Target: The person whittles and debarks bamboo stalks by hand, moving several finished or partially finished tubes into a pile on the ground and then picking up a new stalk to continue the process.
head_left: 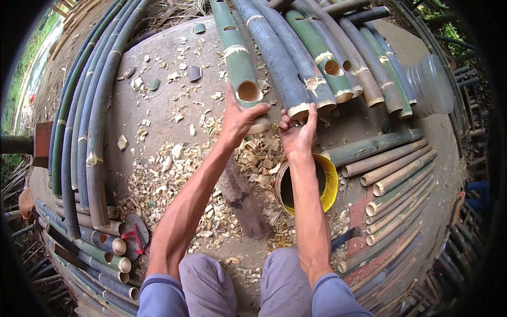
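My left hand (238,119) grips the near cut end of a green bamboo pole (236,53) that has a round hole in its side. To its right, my right hand (299,132) holds the cut end of a grey-blue bamboo pole (275,58). Both poles run away from me toward the top of the view, among several other poles. My knees in grey trousers show at the bottom.
A yellow bucket (331,182) stands under my right forearm. A short wooden post (242,199) rises from a heap of bamboo chips (169,179). Bamboo stacks lie at left (87,132) and right (393,179). A round scale (134,232) lies at lower left.
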A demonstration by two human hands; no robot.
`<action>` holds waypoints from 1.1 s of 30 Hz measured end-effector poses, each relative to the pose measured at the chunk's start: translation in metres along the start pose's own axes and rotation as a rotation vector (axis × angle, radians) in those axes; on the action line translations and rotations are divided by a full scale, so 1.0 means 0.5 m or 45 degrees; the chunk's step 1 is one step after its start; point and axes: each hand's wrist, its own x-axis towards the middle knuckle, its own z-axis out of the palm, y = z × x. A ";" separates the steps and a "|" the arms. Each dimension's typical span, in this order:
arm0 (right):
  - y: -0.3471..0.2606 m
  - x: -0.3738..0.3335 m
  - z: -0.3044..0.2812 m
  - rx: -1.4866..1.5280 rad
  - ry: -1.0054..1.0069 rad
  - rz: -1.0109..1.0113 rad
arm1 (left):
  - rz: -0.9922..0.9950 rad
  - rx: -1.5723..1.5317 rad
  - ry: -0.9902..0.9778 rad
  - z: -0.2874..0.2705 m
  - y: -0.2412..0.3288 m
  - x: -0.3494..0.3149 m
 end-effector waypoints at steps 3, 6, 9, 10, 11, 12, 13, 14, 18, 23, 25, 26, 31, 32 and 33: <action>-0.018 0.001 -0.023 -0.103 -0.035 0.056 | 0.200 0.100 -0.046 0.064 -0.002 0.021; -0.024 -0.028 -0.030 -0.182 0.053 0.035 | 0.075 0.186 -0.023 0.075 -0.004 0.041; -0.031 -0.080 -0.031 -0.232 -0.032 0.005 | 0.071 0.129 -0.036 0.088 -0.015 0.058; -0.033 -0.108 -0.020 -0.236 -0.082 0.025 | 0.095 0.097 -0.036 0.076 -0.022 0.075; -0.029 -0.140 -0.005 -0.297 -0.045 -0.007 | 0.165 0.245 0.027 0.060 -0.025 0.095; -0.039 -0.165 -0.011 -0.368 -0.080 -0.053 | 0.117 0.325 0.016 0.068 -0.015 0.105; -0.041 -0.190 -0.017 -0.428 -0.130 -0.082 | 0.074 0.424 0.023 0.061 0.001 0.115; -0.043 -0.215 -0.031 -0.554 -0.200 -0.123 | 0.063 0.637 0.045 0.058 0.015 0.122; -0.041 -0.322 -0.102 -0.857 -0.239 -0.372 | -0.035 1.141 0.170 0.118 0.073 0.088; -0.007 -0.426 -0.178 -1.085 -0.224 -0.391 | -0.128 -0.210 0.095 0.073 0.017 0.095; 0.010 -0.449 -0.205 -1.134 -0.228 -0.375 | -0.238 -0.366 -0.045 0.051 0.013 0.092; 0.013 -0.459 -0.214 -1.146 -0.170 -0.349 | -0.278 -0.331 0.012 0.059 0.017 0.084; 0.031 -0.474 -0.261 -1.492 -0.216 -0.384 | -0.205 0.703 0.247 0.106 0.064 0.070; 0.034 -0.473 -0.265 -1.571 -0.229 -0.417 | -0.123 0.694 0.274 0.104 0.048 0.071; 0.041 -0.471 -0.274 -1.586 -0.242 -0.406 | -0.046 0.687 0.297 0.102 0.041 0.062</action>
